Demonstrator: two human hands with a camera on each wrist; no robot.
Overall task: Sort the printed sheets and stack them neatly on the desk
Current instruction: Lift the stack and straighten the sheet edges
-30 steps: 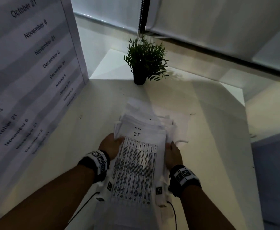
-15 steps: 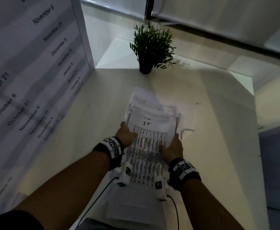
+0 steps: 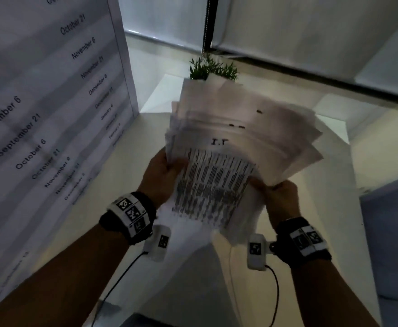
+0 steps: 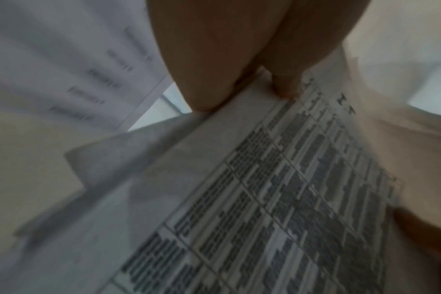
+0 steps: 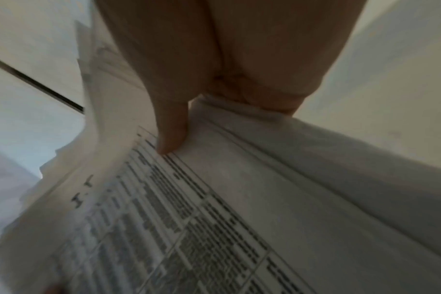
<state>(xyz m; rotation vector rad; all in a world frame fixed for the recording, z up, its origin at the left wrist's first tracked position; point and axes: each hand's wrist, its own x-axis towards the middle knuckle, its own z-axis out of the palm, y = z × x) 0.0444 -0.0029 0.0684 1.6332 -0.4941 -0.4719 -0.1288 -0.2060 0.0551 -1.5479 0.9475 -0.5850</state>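
A thick, uneven pile of printed sheets (image 3: 228, 147) is lifted off the pale desk (image 3: 323, 232), its far ends fanned out. The top sheet carries a dense table under a short heading. My left hand (image 3: 163, 177) grips the pile's left edge, thumb on top (image 4: 282, 85), sheets (image 4: 277, 199) running beneath it. My right hand (image 3: 279, 197) grips the right edge, thumb pressing on the top sheet (image 5: 171, 139) and fingers under the bundle (image 5: 239, 199).
A large printed board with month dates (image 3: 47, 119) stands upright along the left side of the desk. A small green potted plant (image 3: 213, 69) sits at the back, mostly hidden behind the sheets. Window blinds run behind the desk.
The pile lay flat on the desk with both hands at its sides; now both hands have gripped it and raised it toward the camera, covering most of the plant.
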